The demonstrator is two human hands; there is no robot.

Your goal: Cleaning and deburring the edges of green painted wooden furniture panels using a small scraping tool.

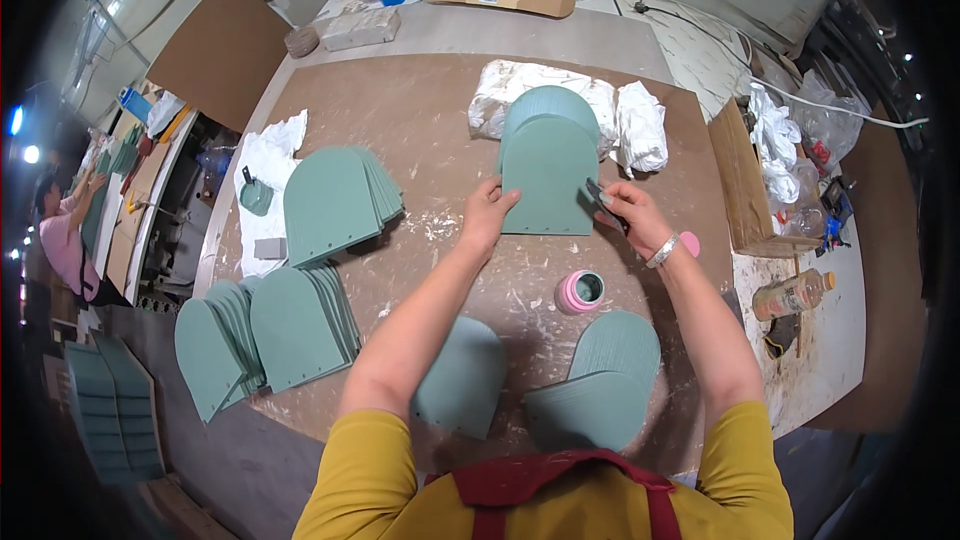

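My left hand (488, 208) grips the lower left edge of an arched green panel (548, 175), thumb on its face. This panel leans on a white cloth bundle (505, 90), with another arched panel (548, 102) showing behind its top. Close to the panel's right edge, my right hand (637, 214) has its fingers closed round a slim black tool (608, 205); its exact kind is unclear. Below the panel stands a pink-rimmed jar (571, 294) with dark green contents. Nearer to me lie a single arched panel (462, 375) and two overlapping ones (600, 395).
Fanned stacks of green panels (330, 198) occupy the left side, beside a white cloth (262, 155) with a small green cup (256, 196). At right are a cardboard box (745, 180) of plastic bags and a bottle (790, 295). A person (68, 235) works far left.
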